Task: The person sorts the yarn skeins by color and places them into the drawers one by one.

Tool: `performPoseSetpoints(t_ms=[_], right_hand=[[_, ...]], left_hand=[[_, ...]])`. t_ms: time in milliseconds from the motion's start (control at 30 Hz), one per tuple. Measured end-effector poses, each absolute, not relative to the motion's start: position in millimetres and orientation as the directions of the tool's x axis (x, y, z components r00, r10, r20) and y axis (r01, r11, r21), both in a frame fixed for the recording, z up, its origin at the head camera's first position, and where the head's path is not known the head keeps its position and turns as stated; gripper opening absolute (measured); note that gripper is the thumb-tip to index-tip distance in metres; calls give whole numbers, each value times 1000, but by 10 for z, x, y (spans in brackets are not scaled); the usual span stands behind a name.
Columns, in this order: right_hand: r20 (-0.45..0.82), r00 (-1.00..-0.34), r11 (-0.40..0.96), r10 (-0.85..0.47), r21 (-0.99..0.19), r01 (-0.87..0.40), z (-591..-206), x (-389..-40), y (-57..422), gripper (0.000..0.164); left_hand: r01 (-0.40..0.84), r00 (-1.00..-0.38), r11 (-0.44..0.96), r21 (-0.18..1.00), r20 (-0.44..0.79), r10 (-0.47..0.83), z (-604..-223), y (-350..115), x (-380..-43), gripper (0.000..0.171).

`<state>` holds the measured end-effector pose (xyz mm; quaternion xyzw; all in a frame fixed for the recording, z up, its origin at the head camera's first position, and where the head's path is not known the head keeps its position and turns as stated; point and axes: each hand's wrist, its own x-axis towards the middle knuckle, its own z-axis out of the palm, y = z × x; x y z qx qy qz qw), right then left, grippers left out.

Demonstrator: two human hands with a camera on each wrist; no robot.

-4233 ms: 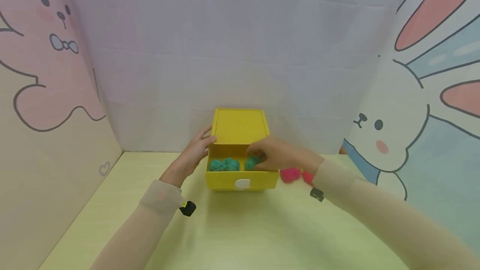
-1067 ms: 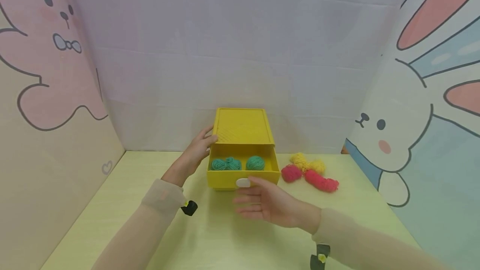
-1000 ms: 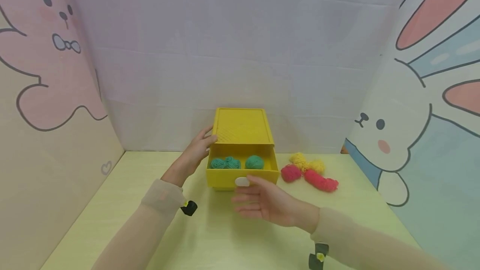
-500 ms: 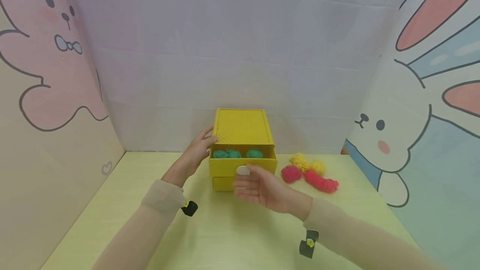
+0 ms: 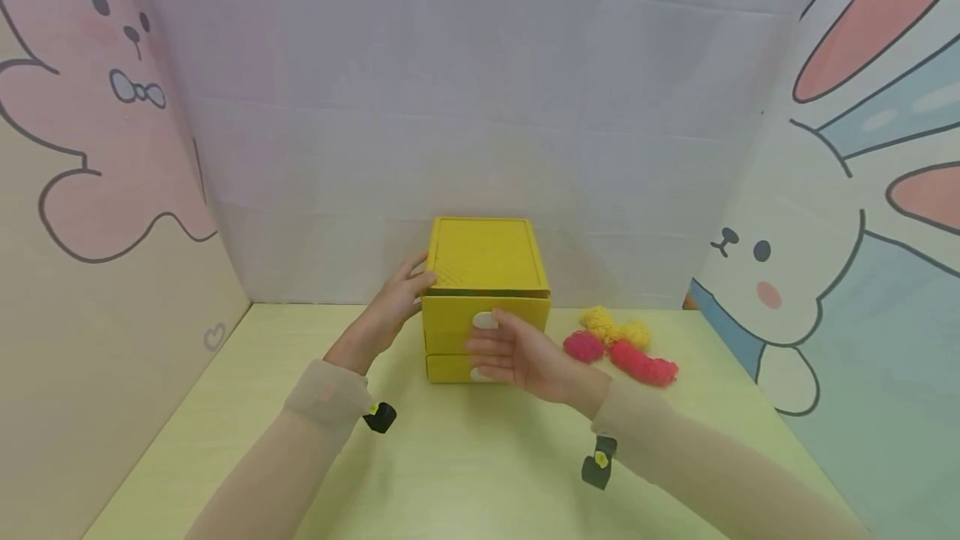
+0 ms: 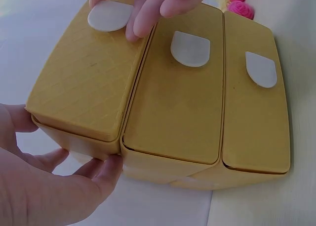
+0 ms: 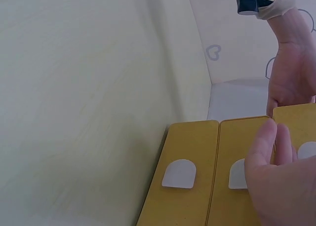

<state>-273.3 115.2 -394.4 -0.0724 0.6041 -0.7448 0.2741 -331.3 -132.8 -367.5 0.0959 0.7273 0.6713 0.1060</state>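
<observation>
A small yellow drawer cabinet (image 5: 487,252) stands against the back wall, with white tab handles on its three drawers. Its top drawer (image 5: 447,323) is nearly all the way in; a thin dark gap shows along its upper edge. My left hand (image 5: 388,307) rests on the cabinet's left side, thumb and fingertips touching near the upper edge. My right hand (image 5: 532,361), fingers extended, is at the top drawer's front, its thumb beside the white handle (image 5: 484,321). The right fingers hide part of the lower drawers. The green yarn inside is out of sight.
Right of the cabinet lie yellow yarn (image 5: 615,327), a dark pink yarn ball (image 5: 583,346) and a red yarn skein (image 5: 642,362). A white wall (image 5: 480,107) stands directly behind. Side panels with cartoon animals border the pale yellow table (image 5: 450,473).
My right hand put a green yarn ball into the top drawer, then moved to its front and pushed the drawer in. The left hand stayed on the cabinet's side.
</observation>
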Motion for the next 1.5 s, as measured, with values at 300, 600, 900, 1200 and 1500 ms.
performPoseSetpoints(t_ms=[300,600,900,1200,1500], right_hand=[[-222,-849,-106,-480,-946,307,-3961,-2806,1151,68],[-220,-866,-104,-448,-950,295,-3961,-2861,1142,68],[-228,-867,-103,-443,-948,302,-3958,-2897,1125,67],[-217,-875,-106,-433,-952,288,-3934,-2909,1110,65],[-215,-870,-98,-444,-953,286,-3942,-2917,1118,65]], left_hand=[[-1,-958,81,997,-25,286,-3670,-1312,-3318,72],[6,-957,85,996,-19,289,-3668,-1310,-3302,71],[6,-955,96,995,-22,296,-3647,-1324,-3271,70],[6,-953,88,996,-20,301,-3642,-1326,-3288,70],[5,-956,95,995,-23,293,-3653,-1318,-3289,70]])
